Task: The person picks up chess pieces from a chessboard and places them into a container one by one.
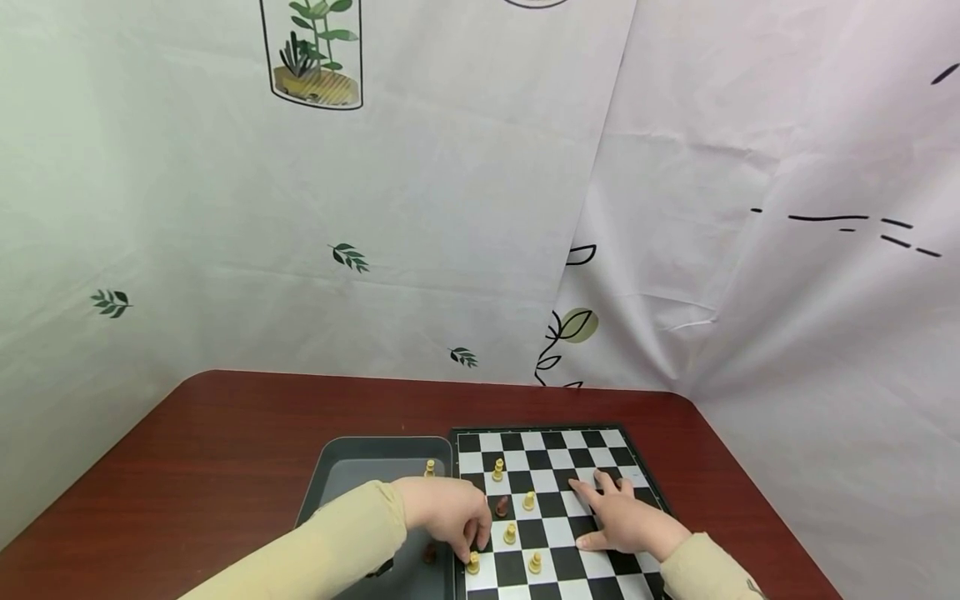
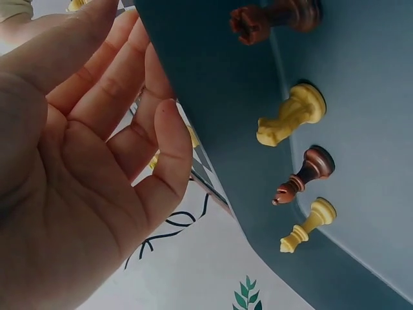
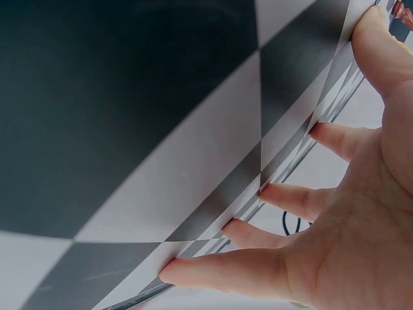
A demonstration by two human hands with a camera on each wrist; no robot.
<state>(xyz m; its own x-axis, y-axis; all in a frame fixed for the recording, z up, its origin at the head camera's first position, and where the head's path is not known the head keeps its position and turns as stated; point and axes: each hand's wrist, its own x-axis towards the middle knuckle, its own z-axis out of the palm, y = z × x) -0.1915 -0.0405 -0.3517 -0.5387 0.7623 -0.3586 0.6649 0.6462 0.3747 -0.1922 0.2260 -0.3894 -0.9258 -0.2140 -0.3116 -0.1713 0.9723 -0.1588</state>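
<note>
At the left edge of the chessboard [image 1: 557, 533], my left hand [image 1: 454, 515] pinches the top of a small yellow chess piece [image 1: 473, 564]. In the left wrist view the fingers of my left hand [image 2: 103, 142] curl, and their tips pass behind the tray's side. My right hand [image 1: 626, 518] lies spread on the right part of the board; in the right wrist view the fingertips of my right hand [image 3: 322, 213] touch the squares. Between the hands stand several yellow pieces [image 1: 528, 501] and one brown piece [image 1: 502, 506].
A grey tray [image 1: 341, 454] adjoins the board's left side. It holds a brown rook [image 2: 277, 19], a yellow knight [image 2: 293, 115], a brown bishop [image 2: 306, 174] and a yellow queen [image 2: 310, 225]. The reddish-brown table [image 1: 225, 450] ends at a white curtain [image 1: 450, 208].
</note>
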